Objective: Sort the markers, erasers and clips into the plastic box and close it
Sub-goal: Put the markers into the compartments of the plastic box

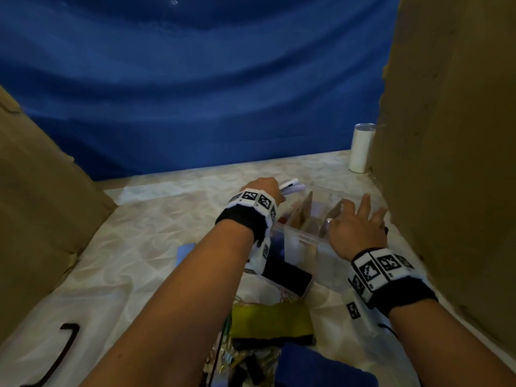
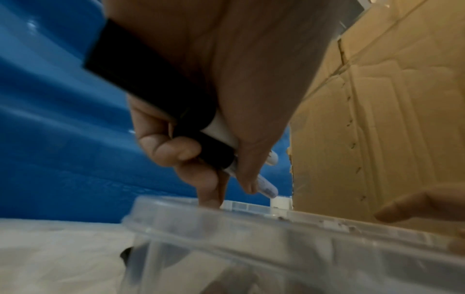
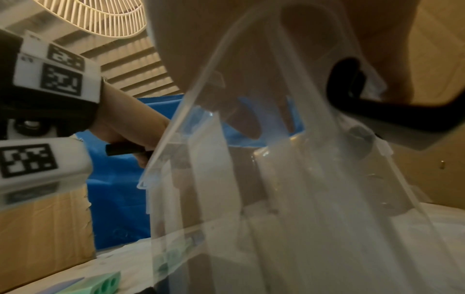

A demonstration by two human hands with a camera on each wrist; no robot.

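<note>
The clear plastic box (image 1: 300, 236) with upright dividers stands on the table in the middle of the head view. My left hand (image 1: 268, 187) hovers over its far left corner and grips a bundle of white markers (image 1: 290, 186). In the left wrist view the curled fingers (image 2: 173, 149) wrap the markers' black caps (image 2: 216, 149) above the box rim (image 2: 251, 224). My right hand (image 1: 358, 220) rests on the box's right side with straight, spread fingers. Seen from the right wrist, the box wall (image 3: 276, 179) fills the picture, with the left hand (image 3: 128, 127) beyond it.
Tall cardboard walls (image 1: 452, 163) close in on both sides; blue fabric hangs behind. A white tumbler (image 1: 361, 148) stands at the back right. Near me lie a black flat object (image 1: 287, 275), a yellow and black eraser (image 1: 270, 322), a blue pad (image 1: 321, 367) and several clips (image 1: 243, 361).
</note>
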